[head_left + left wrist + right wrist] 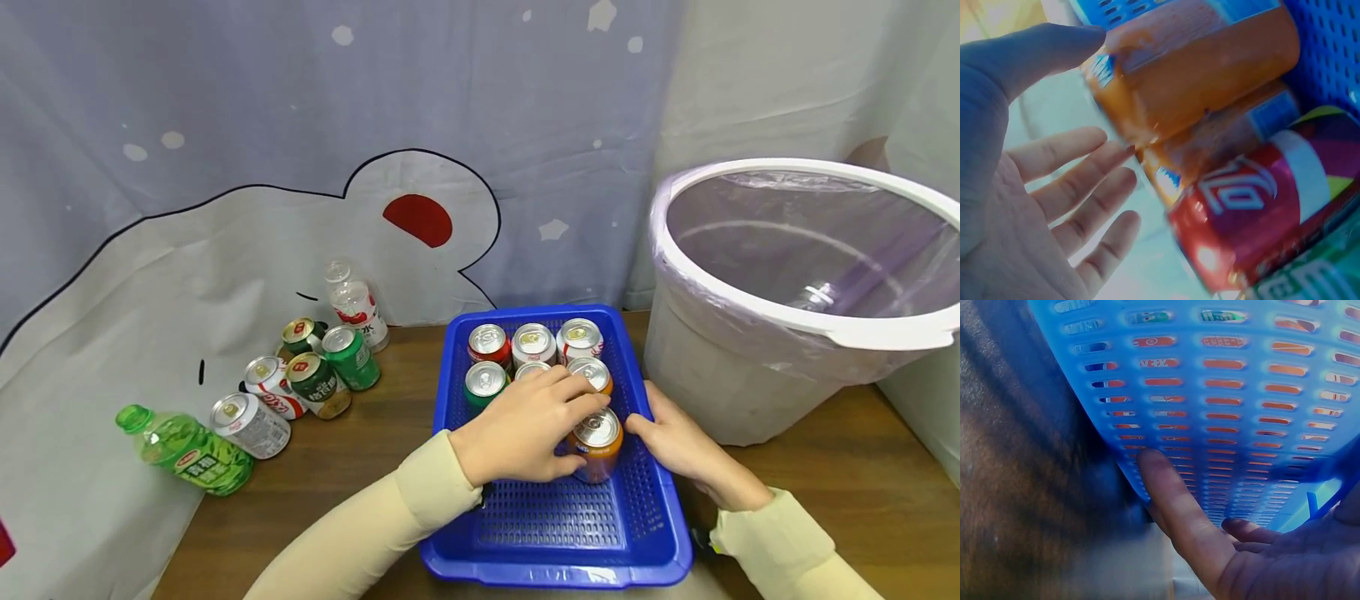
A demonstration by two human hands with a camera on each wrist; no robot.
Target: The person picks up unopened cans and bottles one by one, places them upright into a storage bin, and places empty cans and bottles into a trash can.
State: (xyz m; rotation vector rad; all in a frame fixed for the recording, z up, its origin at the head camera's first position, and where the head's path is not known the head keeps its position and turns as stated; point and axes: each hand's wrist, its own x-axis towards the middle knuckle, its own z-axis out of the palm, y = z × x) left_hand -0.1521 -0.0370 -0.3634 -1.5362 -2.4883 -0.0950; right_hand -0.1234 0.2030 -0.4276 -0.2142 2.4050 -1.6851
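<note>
A blue perforated plastic basket (555, 571) holds several drink cans standing in its far part. My left hand (528, 425) reaches over them and grips the nearest orange soda can (597, 450) near its top, thumb on one side and fingers on the other. In the left wrist view this orange can (1204, 69) lies between thumb and fingertips, beside another orange can (1222, 140) and a red can (1247, 200). My right hand (686, 450) holds the basket's right rim, its thumb over the edge and a finger (1175, 500) along the outer wall.
A lined white bin (720, 367) stands right of the basket. At the left lie several cans, among them a silver can (251, 425) and a green can (351, 358), with a green bottle (195, 454) and a clear bottle (356, 304). A curtain (300, 108) hangs behind the wooden table (322, 508).
</note>
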